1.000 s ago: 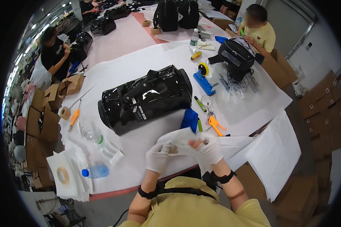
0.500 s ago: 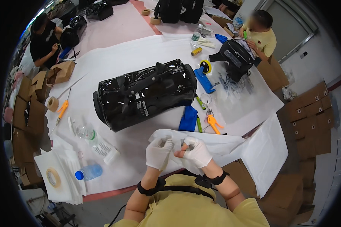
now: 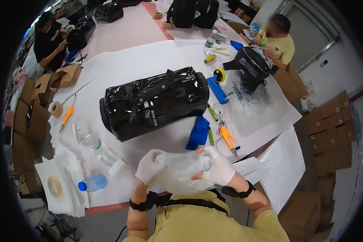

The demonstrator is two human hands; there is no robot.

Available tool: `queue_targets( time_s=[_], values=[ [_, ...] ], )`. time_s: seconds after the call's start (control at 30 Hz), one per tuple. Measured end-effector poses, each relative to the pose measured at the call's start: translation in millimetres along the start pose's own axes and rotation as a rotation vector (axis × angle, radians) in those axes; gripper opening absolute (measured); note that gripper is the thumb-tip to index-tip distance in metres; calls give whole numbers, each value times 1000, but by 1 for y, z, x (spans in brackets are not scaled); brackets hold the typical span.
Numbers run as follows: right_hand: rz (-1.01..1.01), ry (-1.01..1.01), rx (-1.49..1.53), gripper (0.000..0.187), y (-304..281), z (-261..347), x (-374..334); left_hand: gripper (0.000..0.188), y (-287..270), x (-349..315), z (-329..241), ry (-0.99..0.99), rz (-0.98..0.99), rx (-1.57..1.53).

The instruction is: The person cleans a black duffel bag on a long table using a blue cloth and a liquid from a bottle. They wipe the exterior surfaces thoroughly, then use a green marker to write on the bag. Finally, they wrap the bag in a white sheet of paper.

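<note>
Between my hands stretches a thin, whitish see-through plastic sheet or bag, smeared by motion. My left hand, in a white glove, is closed on its left side. On the opposite side my right hand grips it; that glove leaves the thumb and a fingertip bare. Just beyond lies a glossy black duffel bag on its side, carrying small white labels. A crumpled blue cloth-like piece rests between the duffel and my right hand.
Orange-handled tools, green pens and a blue tape dispenser lie to the right, near a small black bag. Plastic bottles and stacked white sheets occupy the near left. Two people work across the table.
My hands have moved apart, my left hand leftward and my right hand rightward. The plastic now spreads between them, where before they were close together. The blue piece reaches nearer to me.
</note>
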State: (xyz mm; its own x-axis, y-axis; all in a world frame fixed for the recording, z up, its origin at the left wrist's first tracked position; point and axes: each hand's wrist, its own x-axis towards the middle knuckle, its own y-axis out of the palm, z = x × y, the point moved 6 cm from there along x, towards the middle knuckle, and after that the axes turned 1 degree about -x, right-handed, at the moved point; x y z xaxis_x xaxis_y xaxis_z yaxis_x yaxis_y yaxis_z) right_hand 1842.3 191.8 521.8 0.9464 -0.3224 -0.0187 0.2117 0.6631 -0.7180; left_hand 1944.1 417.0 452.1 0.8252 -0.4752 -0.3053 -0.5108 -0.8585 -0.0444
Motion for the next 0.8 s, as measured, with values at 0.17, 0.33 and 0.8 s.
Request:
queue_targets(
  time_s=[0.17,0.33,0.8],
  values=[
    [-273,63,-310,24,-60,-91,21,25,17,-33,-28,-111,256,388],
    [-177,314,-36,20,-105,-72,13,15,-17,-40,-3,-106,67,347],
    [-909,273,134,18,-197,-183,17,28,-124,-36,50,-80,-111,328]
  ],
)
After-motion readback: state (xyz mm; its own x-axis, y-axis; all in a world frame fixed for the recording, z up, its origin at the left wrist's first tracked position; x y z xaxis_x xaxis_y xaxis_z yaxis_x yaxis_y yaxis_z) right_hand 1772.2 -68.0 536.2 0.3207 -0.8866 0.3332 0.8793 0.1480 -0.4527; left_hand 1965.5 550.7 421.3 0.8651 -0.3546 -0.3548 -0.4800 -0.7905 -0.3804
